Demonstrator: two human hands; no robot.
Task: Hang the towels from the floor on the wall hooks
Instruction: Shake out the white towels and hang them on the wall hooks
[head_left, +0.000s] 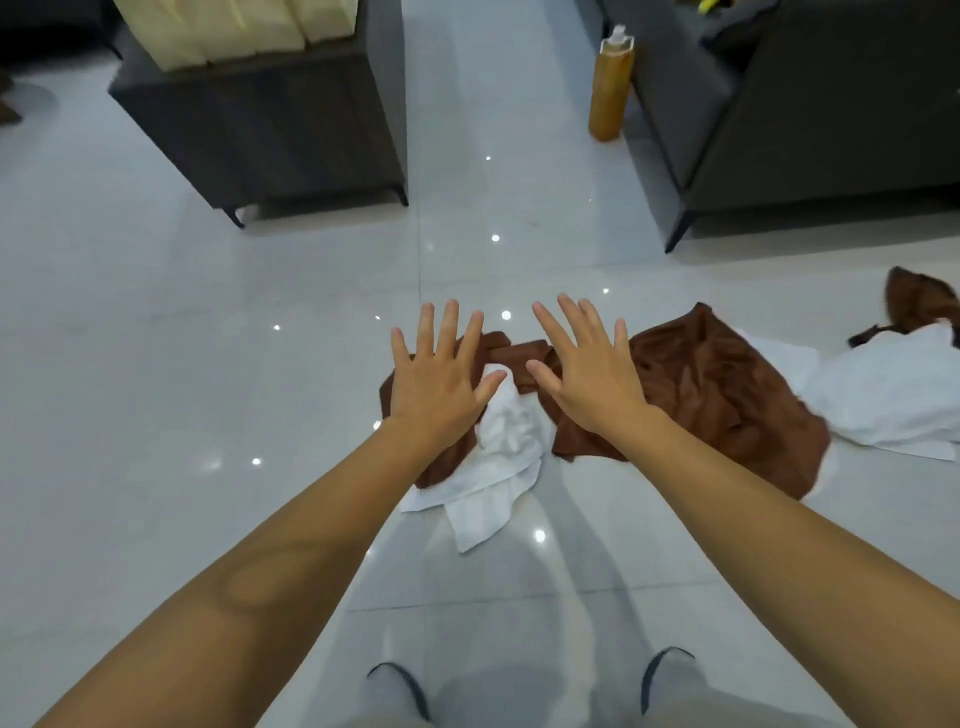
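Lying crumpled on the glossy pale tiled floor (156, 364), a small white terry towel (498, 457) overlaps a dark brown towel (498, 345). A larger brown towel (727, 395), a second white towel (893, 395) and a third brown towel (919, 301) trail rightward. Over the nearest pile, the left hand (436, 374) and right hand (587, 374) are spread, fingers straight, holding nothing. Beyond, an amber plastic bottle (612, 88) stands beside a dark grey armchair (779, 130).

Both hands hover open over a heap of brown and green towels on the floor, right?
Not quite. The head view shows a brown towel and a white towel, none green. The left hand and right hand do hover open over them on the floor.
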